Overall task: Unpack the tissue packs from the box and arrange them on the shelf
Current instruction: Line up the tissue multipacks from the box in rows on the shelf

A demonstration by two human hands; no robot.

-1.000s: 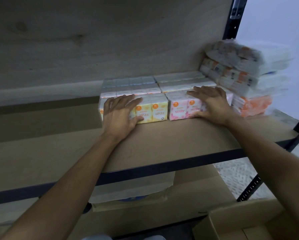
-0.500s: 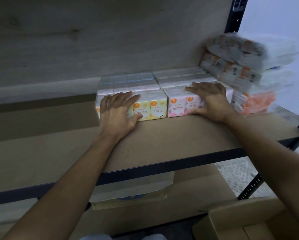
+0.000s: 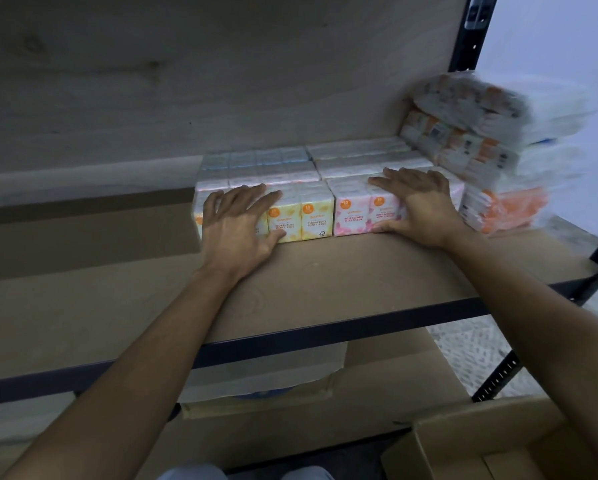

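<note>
Two blocks of tissue packs sit side by side, touching, toward the back right of the wooden shelf (image 3: 325,282). The yellow tissue pack (image 3: 302,216) is labelled Floral Bliss Mini Tissue and the pink tissue pack (image 3: 351,216) Rose Scented Mini Tissue. The left hand (image 3: 237,226) lies over the front left part of the yellow block. Its fingers (image 3: 252,199) are spread wide and nearly straight across the top edge, and its thumb presses the front face near the shelf board. The right hand (image 3: 420,202) lies flat on the pink block, its fingers (image 3: 394,178) straight and close together, pointing left across the top, with the thumb low along the front face. Neither hand curls round a pack; both press with open palms. Behind the front blocks, paler wrapped packs (image 3: 256,164) fill the rows back to the wooden back panel (image 3: 221,81). Just right of the pink block stands a blurred pile of orange-and-white wrapped packs (image 3: 491,150), near the black upright post (image 3: 470,32). Below the shelf's dark front rail, a carton (image 3: 256,400) sits on the lower level. The open cardboard box (image 3: 481,445) is at the bottom right corner.
</note>
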